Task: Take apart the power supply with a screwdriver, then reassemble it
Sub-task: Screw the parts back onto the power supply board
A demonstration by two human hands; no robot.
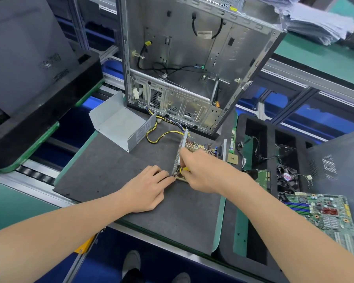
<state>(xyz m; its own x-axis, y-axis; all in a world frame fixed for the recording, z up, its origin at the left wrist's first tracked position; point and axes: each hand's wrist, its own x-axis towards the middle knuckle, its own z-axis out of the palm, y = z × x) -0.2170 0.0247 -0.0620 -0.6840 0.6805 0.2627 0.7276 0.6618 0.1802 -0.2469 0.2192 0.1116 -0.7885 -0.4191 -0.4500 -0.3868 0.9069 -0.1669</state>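
1. Left hand [149, 188]: rests on the dark grey foam mat [110, 170] that covers the worktop. The fingers are bent, with the tips against the near corner of item 3. Whether they pinch it cannot be told.

2. Right hand [202, 172]: closed round a yellow-handled screwdriver [185, 170]. Only a sliver of the handle shows, and the tip is hidden at that same near corner.

3. Opened grey metal power supply chassis [200, 149]: lies on the mat at its centre, just beyond both hands. The long axis runs near to far, leaning slightly right. An upright perforated side wall [180, 154] stands along its left edge, and the circuit board faces up. No writing is legible.

4. Yellow and black wire bundle [161, 135]: leaves the far end of the chassis and loops left and away.

5. Folded grey sheet-metal cover [119, 123]: sits on the mat to the far left, apart from the chassis, open side up. The printed label [142, 131] on its right face is too small to read.

6. Green motherboard [325, 213]: lies at the near right. Its markings are unreadable.

7. Black foam tray [253, 139]: sits to the right of the mat and holds a black cooling fan [287, 178].

8. Bare silver computer case [192, 58]: stands upright at the far edge of the mat, open side towards the camera.
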